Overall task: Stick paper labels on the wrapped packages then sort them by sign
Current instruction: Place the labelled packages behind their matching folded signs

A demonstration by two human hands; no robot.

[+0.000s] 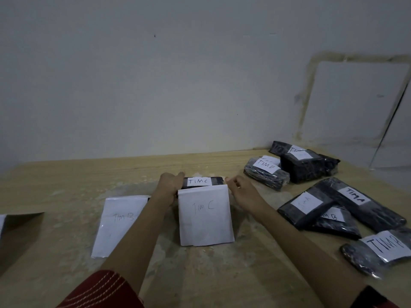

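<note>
Sorting stage, I'd say: the black plastic-wrapped package [203, 181] with a white "TIM C" label lies on the surface right at the far edge of the white paper sign sheet marked "TIM C" [205, 216], so it's at the matching sign. Left hand [170, 185] has its fingers curled round the package's left end. Right hand [241, 190] sits just beside the right end, fingers loosely curled and holding nothing as far as I can tell.

To do this bit well I'd square the package up behind the sheet with the label facing up and readable, and not drag the sheet crooked when letting go. Next door is the white paper sheet marked "TIM B" [120, 225]. A heap of other labelled black packages [353, 201] lies on the right.

The light wooden surface [77, 178] looks dusty with pale patches. It's up against a plain greyish wall [155, 85] with a stained rectangular outline [308, 92] on the right.
</note>
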